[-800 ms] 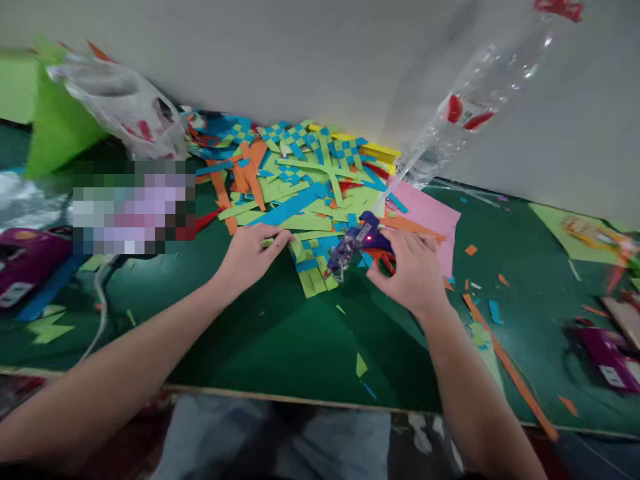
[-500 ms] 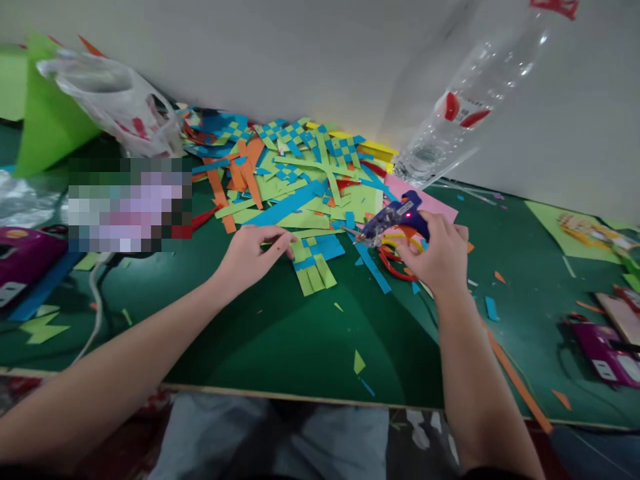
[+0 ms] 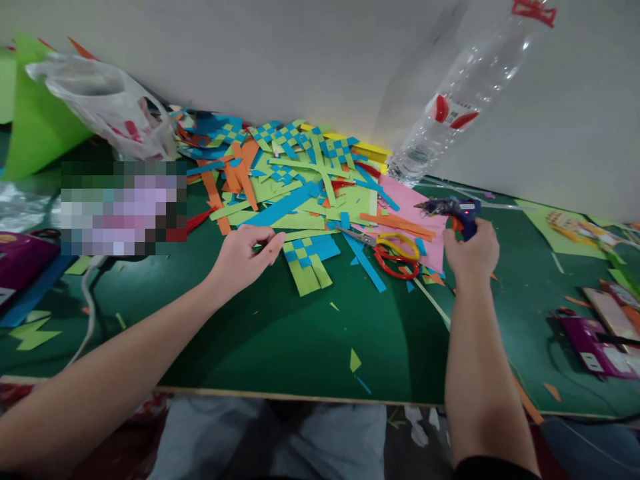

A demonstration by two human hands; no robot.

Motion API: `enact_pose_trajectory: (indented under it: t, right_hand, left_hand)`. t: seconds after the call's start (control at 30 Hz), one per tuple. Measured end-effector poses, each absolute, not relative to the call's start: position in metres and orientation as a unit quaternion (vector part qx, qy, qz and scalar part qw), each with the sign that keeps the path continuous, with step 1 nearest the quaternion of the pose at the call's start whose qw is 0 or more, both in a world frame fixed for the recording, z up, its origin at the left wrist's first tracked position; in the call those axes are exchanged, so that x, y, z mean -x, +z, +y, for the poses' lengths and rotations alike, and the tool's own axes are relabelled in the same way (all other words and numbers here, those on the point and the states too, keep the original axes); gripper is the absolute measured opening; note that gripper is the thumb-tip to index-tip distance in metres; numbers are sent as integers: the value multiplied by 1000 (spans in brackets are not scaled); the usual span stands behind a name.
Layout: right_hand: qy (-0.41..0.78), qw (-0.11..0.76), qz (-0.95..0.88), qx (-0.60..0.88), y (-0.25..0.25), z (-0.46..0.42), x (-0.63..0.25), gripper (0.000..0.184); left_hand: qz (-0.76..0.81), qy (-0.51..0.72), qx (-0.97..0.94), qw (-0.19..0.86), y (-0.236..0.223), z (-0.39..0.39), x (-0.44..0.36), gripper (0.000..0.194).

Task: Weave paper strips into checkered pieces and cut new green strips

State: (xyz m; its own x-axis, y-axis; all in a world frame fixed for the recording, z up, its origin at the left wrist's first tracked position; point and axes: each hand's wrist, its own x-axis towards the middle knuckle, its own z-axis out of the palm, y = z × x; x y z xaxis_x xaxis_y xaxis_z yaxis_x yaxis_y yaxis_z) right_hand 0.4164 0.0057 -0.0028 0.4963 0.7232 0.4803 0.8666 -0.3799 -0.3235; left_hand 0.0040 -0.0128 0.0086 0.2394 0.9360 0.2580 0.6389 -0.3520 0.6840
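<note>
My right hand [image 3: 473, 250] is wrapped round the grip of a dark blue glue gun [image 3: 465, 209], held above the right of the pink paper [image 3: 413, 207], nozzle pointing left. My left hand [image 3: 250, 257] is closed, thumb against curled fingers, at the left edge of a woven green-and-blue paper piece [image 3: 303, 257]. Whatever those fingers hold, if anything, is hidden. The woven piece lies flat, with green strips hanging toward me. Scissors [image 3: 397, 248] with yellow and red handles lie to its right, blades pointing left.
A heap of paper strips [image 3: 293, 193] fills the back of the green table. Behind stand a plastic bottle [image 3: 445, 113], leaning on the wall, and a white plastic bag [image 3: 120, 113]. A purple box [image 3: 590, 343] and a phone [image 3: 610, 313] lie at right; a white cable [image 3: 87, 300] runs at left.
My right hand has carried the glue gun right and away from the woven piece, uncovering the scissors and pink paper. My left hand has shifted slightly left. The view has turned a little.
</note>
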Motion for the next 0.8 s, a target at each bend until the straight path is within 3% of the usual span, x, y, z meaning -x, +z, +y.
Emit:
enact_pose_trajectory:
  t: [0.43, 0.67, 0.8]
  right_hand:
    - [-53, 165, -418, 892, -20, 11, -424, 49]
    - [-64, 149, -434, 886, -27, 13, -417, 51]
    - [-132, 167, -465, 859, -21, 11, -410, 56]
  left_hand:
    - [543, 347, -738, 201, 7, -11, -1, 43]
    - [546, 348, -737, 195, 7, -11, 0, 44]
    - [551, 345, -734, 198, 9, -11, 0, 37]
